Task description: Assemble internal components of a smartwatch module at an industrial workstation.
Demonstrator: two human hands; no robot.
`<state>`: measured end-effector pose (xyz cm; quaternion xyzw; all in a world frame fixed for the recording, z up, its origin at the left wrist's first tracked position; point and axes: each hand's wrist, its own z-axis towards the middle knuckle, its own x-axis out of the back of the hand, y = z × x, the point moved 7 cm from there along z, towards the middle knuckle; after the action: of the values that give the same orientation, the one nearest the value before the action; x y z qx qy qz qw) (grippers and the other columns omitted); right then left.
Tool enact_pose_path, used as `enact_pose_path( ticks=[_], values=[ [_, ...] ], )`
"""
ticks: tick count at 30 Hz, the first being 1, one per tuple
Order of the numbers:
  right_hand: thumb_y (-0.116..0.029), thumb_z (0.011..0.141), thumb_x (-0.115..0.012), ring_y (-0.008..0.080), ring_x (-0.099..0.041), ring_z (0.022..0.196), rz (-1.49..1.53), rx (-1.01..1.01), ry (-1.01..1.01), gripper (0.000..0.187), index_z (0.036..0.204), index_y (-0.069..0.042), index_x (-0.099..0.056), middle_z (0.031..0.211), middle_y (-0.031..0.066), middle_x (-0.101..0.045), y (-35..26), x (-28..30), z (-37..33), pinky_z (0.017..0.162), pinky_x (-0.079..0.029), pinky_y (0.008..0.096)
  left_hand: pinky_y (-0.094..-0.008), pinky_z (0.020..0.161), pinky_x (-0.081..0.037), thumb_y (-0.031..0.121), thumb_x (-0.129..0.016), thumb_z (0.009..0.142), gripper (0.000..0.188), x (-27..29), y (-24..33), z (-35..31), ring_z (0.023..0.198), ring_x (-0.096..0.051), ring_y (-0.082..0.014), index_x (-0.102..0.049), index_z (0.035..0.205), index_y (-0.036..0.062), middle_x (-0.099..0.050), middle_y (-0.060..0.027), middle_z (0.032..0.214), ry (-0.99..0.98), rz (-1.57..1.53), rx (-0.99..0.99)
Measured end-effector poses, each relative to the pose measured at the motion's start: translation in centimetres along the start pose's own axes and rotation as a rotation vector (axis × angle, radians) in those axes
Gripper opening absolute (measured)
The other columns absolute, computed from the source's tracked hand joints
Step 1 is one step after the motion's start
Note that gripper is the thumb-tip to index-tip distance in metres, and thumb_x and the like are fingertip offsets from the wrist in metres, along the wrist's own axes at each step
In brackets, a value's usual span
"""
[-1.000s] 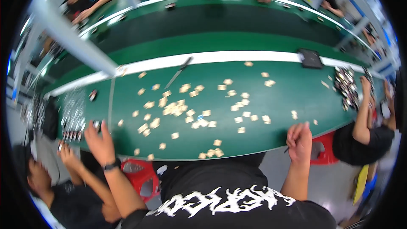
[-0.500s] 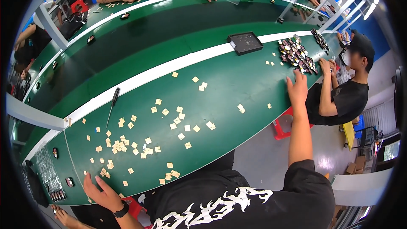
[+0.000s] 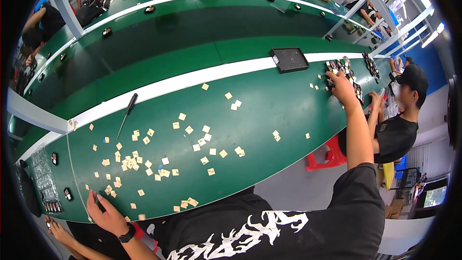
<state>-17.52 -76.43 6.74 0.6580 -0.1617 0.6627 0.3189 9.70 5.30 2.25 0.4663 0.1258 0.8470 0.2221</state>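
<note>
My right hand (image 3: 342, 88) reaches to a pile of small black parts (image 3: 357, 89) at the right end of the green table (image 3: 250, 135). Its fingers are apart and touch the pile's left edge; nothing can be seen held in them. Over the table's near left edge is my left hand (image 3: 108, 215), palm partly up, fingers spread, with nothing in it and a dark watch on the wrist. Many small pale yellow square pieces (image 3: 129, 162) lie scattered between the hands, thickest at the left.
A black tray (image 3: 289, 61) stands by the white rail. A screwdriver (image 3: 127, 111) lies at the left. Beside my right arm, a person in a black cap (image 3: 411, 84) works near the pile. Bagged parts (image 3: 50, 178) lie far left. Black parts are spaced along the belt beyond.
My right hand has moved away from me onto the pile of black parts. My left hand stays near the table edge, still spread. The whole view has shifted slightly.
</note>
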Motion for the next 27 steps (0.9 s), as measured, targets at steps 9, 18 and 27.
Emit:
enact_pose_path(
  ticks=[9,18,27],
  values=[
    [0.002,0.081,-0.066,0.0413,-0.069,0.091,-0.157,0.012,-0.049,0.072,0.143,-0.032,-0.054,0.119,0.0228,-0.056,-0.8,-0.1,1.4,0.081,-0.057,0.0488,-0.0375,0.094,-0.05,0.006,-0.056,0.101,0.029,-0.6,-0.9,-0.1,0.105,-0.065,-0.0286,-0.063,0.127,-0.0045,-0.068,-0.0167,0.117,-0.045,-0.02,0.044],
    [0.003,0.08,-0.065,0.0431,-0.068,0.101,-0.172,-0.047,-0.098,0.059,0.133,-0.023,-0.059,0.131,0.0235,-0.055,-0.5,-0.8,1.4,0.084,-0.057,0.0492,-0.0373,0.094,-0.051,0.006,-0.056,0.101,0.029,-0.7,-1.0,-0.1,0.105,-0.066,-0.0283,-0.063,0.126,-0.0053,-0.067,-0.0171,0.118,-0.059,-0.035,0.038],
    [0.002,0.078,-0.065,0.0425,-0.066,0.109,-0.07,-0.031,0.006,0.049,0.121,-0.02,-0.066,0.147,0.0227,-0.048,0.1,-0.7,0.8,0.091,-0.055,0.0486,-0.0366,0.094,-0.051,0.006,-0.055,0.101,0.029,-0.7,-0.9,-0.2,0.106,-0.066,-0.0283,-0.063,0.126,-0.0058,-0.067,-0.0173,0.118,-0.067,-0.046,0.053]
  ],
)
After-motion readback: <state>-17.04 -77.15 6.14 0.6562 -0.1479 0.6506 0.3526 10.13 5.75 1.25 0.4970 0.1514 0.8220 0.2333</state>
